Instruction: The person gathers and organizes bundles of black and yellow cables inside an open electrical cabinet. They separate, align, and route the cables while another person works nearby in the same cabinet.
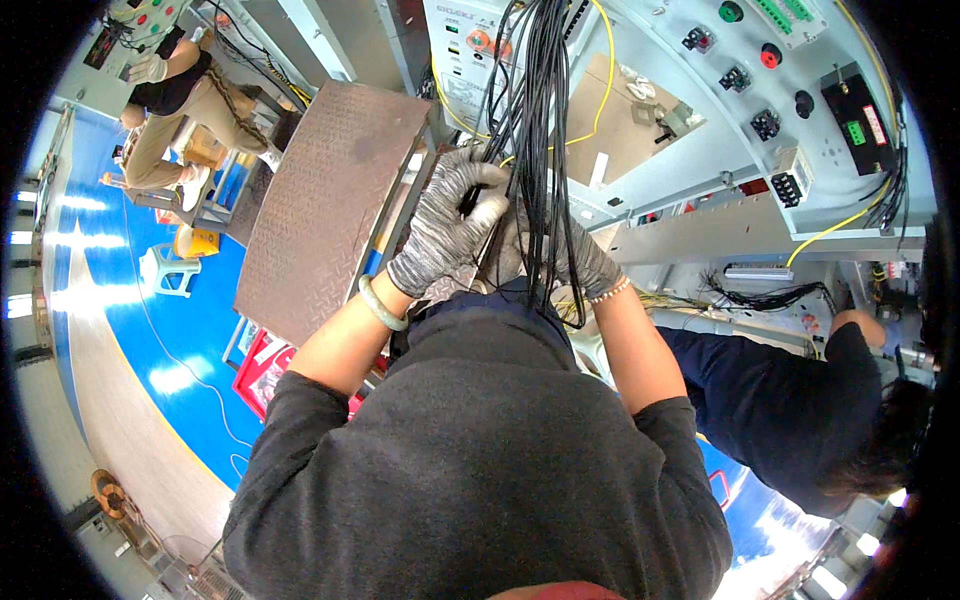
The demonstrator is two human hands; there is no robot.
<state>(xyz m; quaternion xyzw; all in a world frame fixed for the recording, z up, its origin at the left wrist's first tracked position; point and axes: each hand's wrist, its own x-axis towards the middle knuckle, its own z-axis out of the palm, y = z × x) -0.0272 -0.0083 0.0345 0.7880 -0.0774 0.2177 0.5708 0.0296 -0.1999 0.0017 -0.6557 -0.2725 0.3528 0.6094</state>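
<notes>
A thick bundle of black wires (545, 130) hangs down in front of me and ends in loose loops near my waist. My left hand (445, 225), in a grey striped glove, is closed at the left edge of the bundle. Its thumb and fingers curl together on thin black wires, though the fingertips are partly hidden. My right hand (590, 258), gloved the same way, is at the bundle's right side. Its fingers pass behind the wires and look wrapped round them; the strands cover much of that hand.
A grey cabinet panel (650, 190) with switches and a square opening stands ahead. A brown textured platform (335, 200) is at left, above a red crate (262, 370). One person in dark clothes (790, 400) bends close at right; another (190, 110) sits far left near a stool (170, 270).
</notes>
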